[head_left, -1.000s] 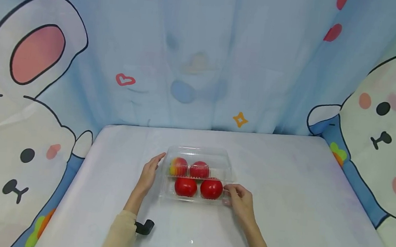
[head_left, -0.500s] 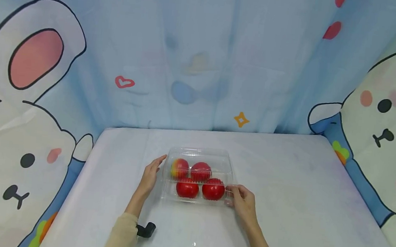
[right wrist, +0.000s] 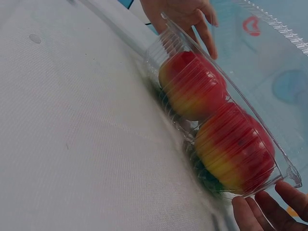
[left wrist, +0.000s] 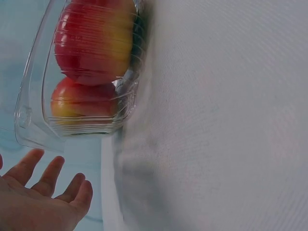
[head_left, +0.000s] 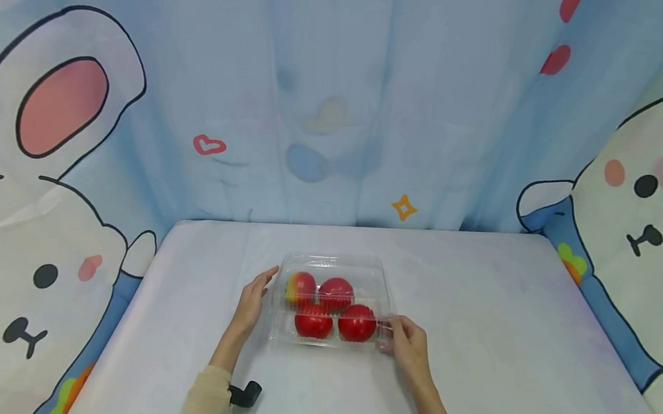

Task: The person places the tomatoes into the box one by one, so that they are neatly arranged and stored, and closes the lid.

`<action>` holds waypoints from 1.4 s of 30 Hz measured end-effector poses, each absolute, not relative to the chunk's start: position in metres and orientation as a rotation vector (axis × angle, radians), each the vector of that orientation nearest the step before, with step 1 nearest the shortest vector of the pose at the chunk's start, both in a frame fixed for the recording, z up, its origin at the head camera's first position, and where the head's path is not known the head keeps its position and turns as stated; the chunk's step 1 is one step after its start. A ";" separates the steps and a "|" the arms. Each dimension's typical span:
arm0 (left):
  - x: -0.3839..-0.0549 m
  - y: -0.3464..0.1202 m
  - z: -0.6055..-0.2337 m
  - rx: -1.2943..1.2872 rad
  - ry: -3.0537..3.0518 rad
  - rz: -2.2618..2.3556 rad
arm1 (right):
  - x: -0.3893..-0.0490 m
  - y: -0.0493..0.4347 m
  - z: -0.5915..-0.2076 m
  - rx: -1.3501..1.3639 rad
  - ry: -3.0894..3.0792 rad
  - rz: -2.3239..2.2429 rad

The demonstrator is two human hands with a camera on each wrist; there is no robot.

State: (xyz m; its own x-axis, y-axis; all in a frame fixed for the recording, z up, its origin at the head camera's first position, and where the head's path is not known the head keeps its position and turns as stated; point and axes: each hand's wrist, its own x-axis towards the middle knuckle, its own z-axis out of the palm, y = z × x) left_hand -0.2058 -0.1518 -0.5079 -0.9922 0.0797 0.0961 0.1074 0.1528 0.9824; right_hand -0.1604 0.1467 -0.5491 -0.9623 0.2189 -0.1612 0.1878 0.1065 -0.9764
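Note:
A clear plastic clamshell box [head_left: 332, 260] sits mid-table, holding several red fruits, one [head_left: 300, 286] tinged yellow. My left hand [head_left: 253, 296] stands beside the box's left side with straight fingers. In the left wrist view, that hand [left wrist: 43, 192] is apart from the box [left wrist: 33, 125]. My right hand [head_left: 397, 336] pinches the rim at the box's right front corner. In the right wrist view, its fingertips [right wrist: 269, 211] sit just under the corner flange [right wrist: 288, 175], next to two fruits [right wrist: 192, 84].
The white table [head_left: 505, 330] extends on all sides of the box. A blue cartoon curtain [head_left: 330, 100] hangs behind the far edge, with bear-print cloth on both sides. Black wrist mounts [head_left: 244, 393] show near the front edge.
The lid looks lowered closer over the back fruits. My right hand stays at the right front corner, and the left hand stays beside the box.

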 end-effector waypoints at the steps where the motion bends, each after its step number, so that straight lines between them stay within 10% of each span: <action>1: -0.206 -0.152 -0.508 -0.191 -2.371 -2.019 | -0.160 0.146 -0.549 -0.429 -2.322 2.037; 42: -0.203 -0.152 -0.512 -0.179 -2.374 -2.020 | -0.160 0.145 -0.549 -0.434 -2.346 1.954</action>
